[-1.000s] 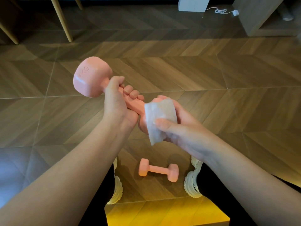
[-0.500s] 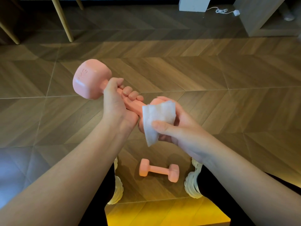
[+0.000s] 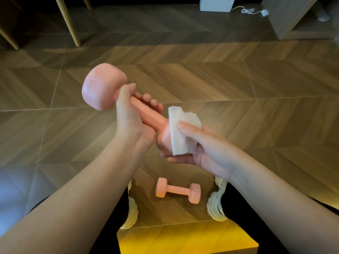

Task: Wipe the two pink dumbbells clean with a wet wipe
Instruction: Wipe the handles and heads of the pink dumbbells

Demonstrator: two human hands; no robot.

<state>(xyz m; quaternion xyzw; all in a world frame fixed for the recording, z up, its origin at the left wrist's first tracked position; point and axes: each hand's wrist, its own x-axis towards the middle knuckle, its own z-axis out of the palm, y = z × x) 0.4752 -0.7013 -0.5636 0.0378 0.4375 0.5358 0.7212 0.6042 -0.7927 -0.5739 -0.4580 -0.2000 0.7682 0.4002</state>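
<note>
The left hand (image 3: 131, 118) holds a pink dumbbell (image 3: 117, 99) up in front of the body, its grip clamped around the handle, thumb near the far head and fingertips showing over the bar. The dumbbell tilts, with its far head raised to the upper left and its near head low toward the right. The right hand (image 3: 198, 145) has its grip closed on a white wet wipe (image 3: 180, 132), pressing the wipe against the near head; the thumb lies across the wipe and the fingers curl beneath the head. The wipe wraps most of that head, so little of it shows. The second pink dumbbell (image 3: 178, 190) lies on the wooden floor (image 3: 256, 107) between two white shoes (image 3: 216, 206), well below the hands and untouched. Pale wooden chair legs (image 3: 67, 21) stand at the upper left.
</note>
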